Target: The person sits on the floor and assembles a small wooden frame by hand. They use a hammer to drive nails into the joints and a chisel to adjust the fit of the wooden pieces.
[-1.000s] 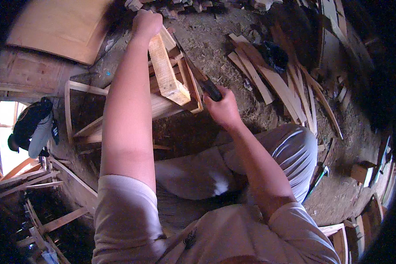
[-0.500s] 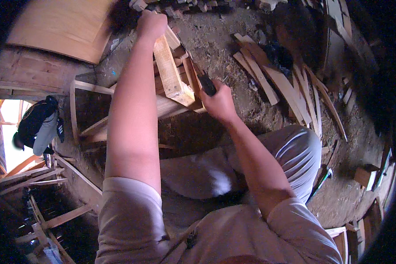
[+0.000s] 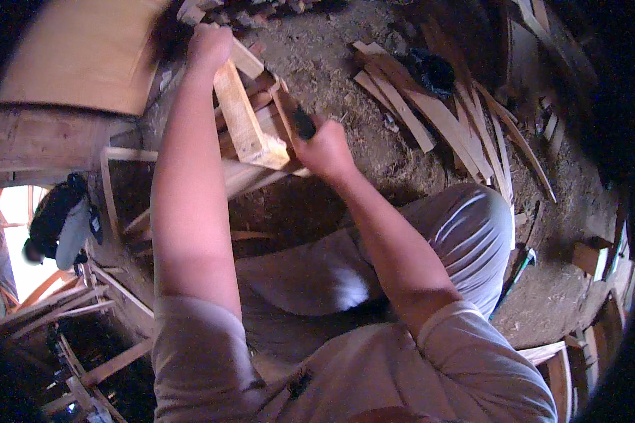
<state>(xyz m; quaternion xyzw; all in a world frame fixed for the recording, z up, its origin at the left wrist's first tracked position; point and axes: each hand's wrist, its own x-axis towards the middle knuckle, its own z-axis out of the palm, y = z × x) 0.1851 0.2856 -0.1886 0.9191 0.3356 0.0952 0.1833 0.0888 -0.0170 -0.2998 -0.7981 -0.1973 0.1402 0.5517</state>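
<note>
My left hand (image 3: 210,49) is closed round the far end of a pale wooden frame (image 3: 241,113), built of short boards joined at a corner. My right hand (image 3: 324,151) grips the black handle of what looks like a handsaw (image 3: 304,124). Its narrow, dark blade runs away from me along the frame's right side, and part of it is hard to make out. Under the frame lies a longer wooden beam (image 3: 250,178), resting low over the ground in front of my bent leg.
Loose boards and slats (image 3: 437,120) lie piled at the far right. A plywood sheet (image 3: 77,56) stands at the upper left. Another person (image 3: 60,222) bends over by the bright opening at left. A green-handled hammer (image 3: 522,271) and a wood block (image 3: 591,257) lie on the right.
The whole view has shifted, so the frame and both hands appear further left. My right hand with the saw has slid slightly away from me along the frame. The left hand keeps its hold.
</note>
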